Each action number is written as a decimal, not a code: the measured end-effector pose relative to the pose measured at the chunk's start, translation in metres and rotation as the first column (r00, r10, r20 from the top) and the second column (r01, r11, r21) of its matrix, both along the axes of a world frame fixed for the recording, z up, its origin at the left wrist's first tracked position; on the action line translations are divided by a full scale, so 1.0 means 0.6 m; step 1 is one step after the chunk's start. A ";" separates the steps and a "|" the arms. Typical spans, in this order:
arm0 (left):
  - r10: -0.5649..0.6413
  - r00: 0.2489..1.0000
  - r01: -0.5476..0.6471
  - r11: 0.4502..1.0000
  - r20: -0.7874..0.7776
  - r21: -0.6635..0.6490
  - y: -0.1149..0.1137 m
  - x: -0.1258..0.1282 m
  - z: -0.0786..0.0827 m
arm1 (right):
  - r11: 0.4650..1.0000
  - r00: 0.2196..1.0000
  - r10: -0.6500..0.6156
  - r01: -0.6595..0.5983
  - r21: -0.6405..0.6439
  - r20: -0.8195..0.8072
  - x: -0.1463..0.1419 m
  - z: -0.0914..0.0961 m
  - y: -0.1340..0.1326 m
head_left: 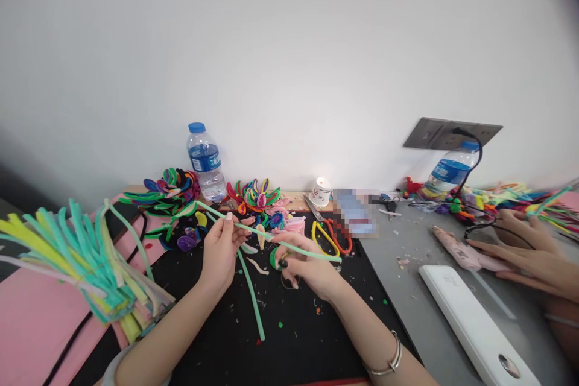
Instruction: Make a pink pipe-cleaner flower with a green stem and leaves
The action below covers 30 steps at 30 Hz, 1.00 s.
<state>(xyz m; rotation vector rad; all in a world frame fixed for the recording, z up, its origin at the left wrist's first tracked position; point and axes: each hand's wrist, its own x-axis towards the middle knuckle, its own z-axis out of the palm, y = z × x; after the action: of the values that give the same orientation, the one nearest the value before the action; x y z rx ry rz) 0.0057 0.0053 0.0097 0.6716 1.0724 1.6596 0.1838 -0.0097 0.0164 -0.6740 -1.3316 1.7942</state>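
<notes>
Left hand (221, 248): thumb and fingers pinching a green pipe cleaner (268, 236)
Right hand (316, 266): fingers curled, pipe cleaner crossing over; can't tell if gripping
Green pipe cleaner: center of frame, over black mat (212, 347), slanting down rightward
Second green strip (254, 298): dangling below left hand, lower center
Bundle of pipe cleaners (84, 271): left side of frame
Scissors (317, 215): right of center, near paper cup (321, 194)

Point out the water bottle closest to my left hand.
It's the bottle to the left of the paper cup, beyond your left hand; the other bottle is far right, by the wall socket.
</notes>
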 end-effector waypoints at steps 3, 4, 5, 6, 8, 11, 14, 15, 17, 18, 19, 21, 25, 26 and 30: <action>0.021 0.998 -0.022 0.999 -0.057 -0.023 0.001 -0.003 -0.002 | 0.971 0.964 -0.239 0.235 -0.049 -0.117 0.004 -0.003 0.009; 0.028 0.996 -0.030 0.999 -0.085 -0.021 0.001 -0.004 -0.002 | 0.951 0.939 -0.308 0.300 -0.071 -0.154 0.006 -0.003 0.012; 0.032 0.992 -0.034 0.999 -0.118 -0.011 0.000 -0.004 -0.002 | 0.931 0.913 -0.365 0.354 -0.090 -0.184 0.009 -0.001 0.015; 0.030 0.988 -0.029 1.000 -0.153 0.007 0.000 -0.004 -0.002 | 0.912 0.889 -0.410 0.397 -0.103 -0.203 0.011 0.001 0.018; -0.001 0.973 0.012 0.999 -0.230 0.046 -0.003 -0.002 0.000 | 0.888 0.864 -0.459 0.446 -0.109 -0.206 0.015 0.005 0.021; -0.125 0.910 0.156 0.987 -0.396 0.046 -0.009 0.005 0.004 | 0.890 0.876 -0.456 0.445 -0.102 -0.158 0.017 0.006 0.022; -0.305 0.771 0.344 0.938 -0.559 -0.037 -0.016 0.012 0.003 | 0.909 0.907 -0.416 0.413 -0.057 -0.069 0.013 0.000 0.020; -0.350 0.723 0.388 0.919 -0.596 -0.068 -0.019 0.014 0.002 | 0.917 0.917 -0.398 0.398 -0.030 -0.034 0.011 -0.002 0.020; -0.402 0.635 0.443 0.889 -0.659 -0.116 -0.023 0.015 0.000 | 0.932 0.931 -0.363 0.362 0.028 0.027 0.008 -0.008 0.019; -0.412 0.593 0.459 0.879 -0.692 -0.131 -0.025 0.016 0.000 | 0.936 0.936 -0.350 0.348 0.048 0.045 0.007 -0.011 0.019; -0.415 0.552 0.472 0.870 -0.723 -0.139 -0.027 0.016 0.001 | 0.940 0.939 -0.340 0.337 0.058 0.056 0.005 -0.013 0.019; -0.412 0.477 0.502 0.853 -0.777 -0.144 -0.030 0.017 0.004 | 0.945 0.942 -0.326 0.323 0.056 0.073 0.004 -0.016 0.020; -0.419 0.419 0.554 0.821 -0.805 -0.138 -0.033 0.020 0.014 | 0.949 0.943 -0.315 0.315 0.019 0.109 0.003 -0.016 0.020; -0.418 0.425 0.560 0.818 -0.803 -0.130 -0.034 0.021 0.016 | 0.949 0.942 -0.316 0.316 0.010 0.113 0.003 -0.015 0.019; -0.397 0.467 0.557 0.826 -0.791 -0.085 -0.036 0.024 0.019 | 0.950 0.944 -0.308 0.312 -0.021 0.121 0.002 -0.009 0.017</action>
<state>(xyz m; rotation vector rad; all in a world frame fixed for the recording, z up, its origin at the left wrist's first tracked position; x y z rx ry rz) 0.0199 -0.0165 0.0214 1.7836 1.1494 0.9210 0.1852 0.0003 0.0107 -0.9670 -1.1906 1.5486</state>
